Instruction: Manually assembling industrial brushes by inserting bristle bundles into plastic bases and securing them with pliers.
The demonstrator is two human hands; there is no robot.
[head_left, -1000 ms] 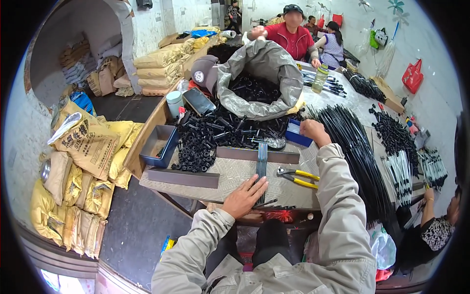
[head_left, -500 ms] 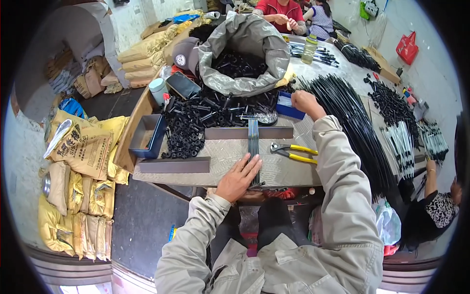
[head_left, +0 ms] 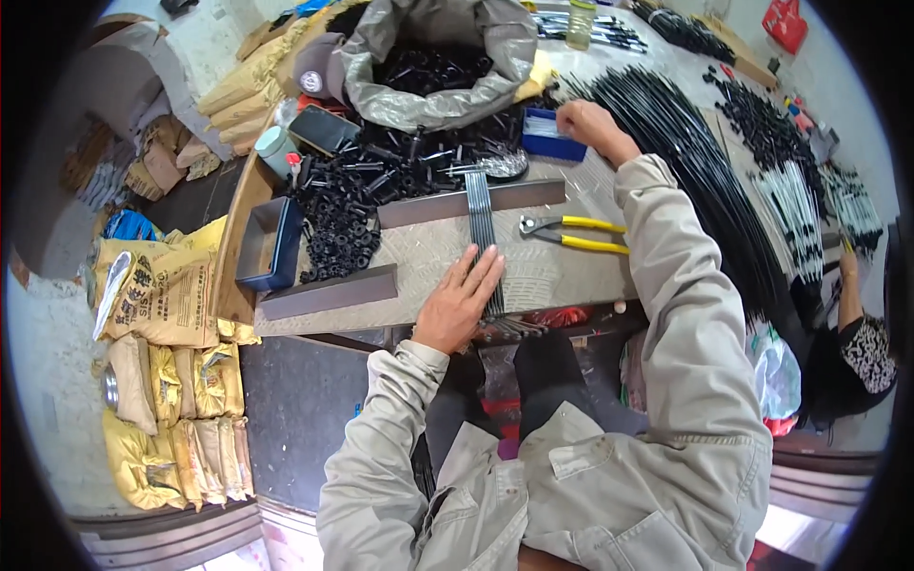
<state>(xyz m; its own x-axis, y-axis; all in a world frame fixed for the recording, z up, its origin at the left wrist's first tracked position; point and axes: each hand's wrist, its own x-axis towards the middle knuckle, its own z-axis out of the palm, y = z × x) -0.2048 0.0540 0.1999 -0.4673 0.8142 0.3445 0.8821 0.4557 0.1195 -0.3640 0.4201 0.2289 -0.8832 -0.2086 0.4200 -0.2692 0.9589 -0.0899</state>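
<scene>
My left hand (head_left: 460, 303) lies flat, fingers stretched, on a row of thin dark rods (head_left: 480, 217). These rods rest side by side across a long metal bar (head_left: 419, 211), their near ends reaching past the table's front edge. My right hand (head_left: 592, 126) is closed at the right side of a small blue box (head_left: 541, 150) that holds thin pale pieces. Its curled fingers hide whatever may be in them. Between my arms lies a pair of pincers (head_left: 581, 233) with yellow handles.
Black plastic parts (head_left: 343, 228) are heaped left of the rods, below a large grey sack (head_left: 519, 71). An open bin (head_left: 269, 246) and a second metal bar (head_left: 328, 292) stand left. Long black rods (head_left: 681, 171) lie right. Another person's arm (head_left: 849, 290) shows at far right.
The whole view has tilted, so the table sits higher in the picture. My left hand stays on the rods, and my right hand stays at the blue box.
</scene>
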